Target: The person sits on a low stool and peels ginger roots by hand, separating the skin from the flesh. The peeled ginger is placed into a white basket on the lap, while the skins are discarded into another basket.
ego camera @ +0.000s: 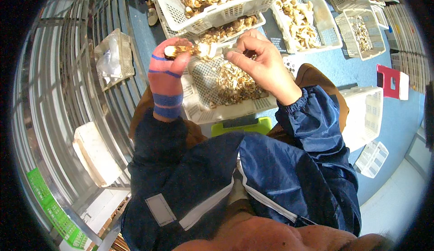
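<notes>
A pink and blue striped knit glove covers my left hand (168,69), which holds a brown and white mushroom (200,50) sideways between thumb and fingers. My right hand (262,59) is bare and pinches a small grey blade-like piece (230,51) just beside the mushroom's pale end. Whether the blade touches the mushroom I cannot tell. Below both hands, between my knees, stands a white perforated plastic crate (230,110). Mushroom trimmings (237,84) lie scattered across its bottom, thickest towards the right.
Ahead, a white crate (234,12) of brown mushrooms sits above another one. A crate (325,45) of pale mushroom pieces is at the front right. Slatted metal racking (112,44) runs along my left. To the right are a white crate (362,115) and a red-pink object (385,81).
</notes>
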The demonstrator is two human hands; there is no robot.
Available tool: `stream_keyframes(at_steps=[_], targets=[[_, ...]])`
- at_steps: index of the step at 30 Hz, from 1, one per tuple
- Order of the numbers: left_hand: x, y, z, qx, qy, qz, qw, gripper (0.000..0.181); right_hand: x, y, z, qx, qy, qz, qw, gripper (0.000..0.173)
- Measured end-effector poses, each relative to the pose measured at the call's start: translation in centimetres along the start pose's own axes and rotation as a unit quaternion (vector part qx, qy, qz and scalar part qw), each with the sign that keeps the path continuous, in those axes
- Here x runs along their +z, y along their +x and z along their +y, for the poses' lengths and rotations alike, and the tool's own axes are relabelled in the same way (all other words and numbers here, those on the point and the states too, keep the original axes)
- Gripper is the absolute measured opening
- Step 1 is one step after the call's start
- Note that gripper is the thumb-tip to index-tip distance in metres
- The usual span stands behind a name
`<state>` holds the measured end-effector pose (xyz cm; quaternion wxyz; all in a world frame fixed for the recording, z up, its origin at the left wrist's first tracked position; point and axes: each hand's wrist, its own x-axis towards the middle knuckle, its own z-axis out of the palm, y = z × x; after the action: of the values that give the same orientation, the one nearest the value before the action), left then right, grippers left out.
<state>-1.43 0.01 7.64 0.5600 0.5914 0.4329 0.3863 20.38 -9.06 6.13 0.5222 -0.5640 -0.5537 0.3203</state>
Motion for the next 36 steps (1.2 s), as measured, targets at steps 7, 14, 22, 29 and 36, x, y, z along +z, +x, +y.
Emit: stream_keyframes(at_steps=[7,14,22,29,36], targets=[[1.6,-1.8,-0.2,0.286,0.223,-0.045,0.931,0.037,0.3,-0.2,0.1,-0.081,-0.076,0.010,0.994,0.021],[2.2,-2.2,0.4,0.331,0.241,-0.119,0.904,0.042,0.6,-0.4,-0.1,-0.099,-0.096,0.030,0.990,0.019],[2.5,-2.2,1.8,0.380,0.329,-0.179,0.846,0.040,0.4,-0.4,-0.4,-0.083,-0.124,0.036,0.988,0.018],[2.5,-2.2,1.7,0.371,0.325,-0.169,0.853,0.039,0.2,-0.6,-0.3,-0.029,-0.096,0.042,0.994,0.020],[1.4,-1.7,-0.3,0.295,0.148,-0.095,0.939,0.031,-1.1,-0.2,0.7,0.186,0.147,-0.036,0.971,0.013]])
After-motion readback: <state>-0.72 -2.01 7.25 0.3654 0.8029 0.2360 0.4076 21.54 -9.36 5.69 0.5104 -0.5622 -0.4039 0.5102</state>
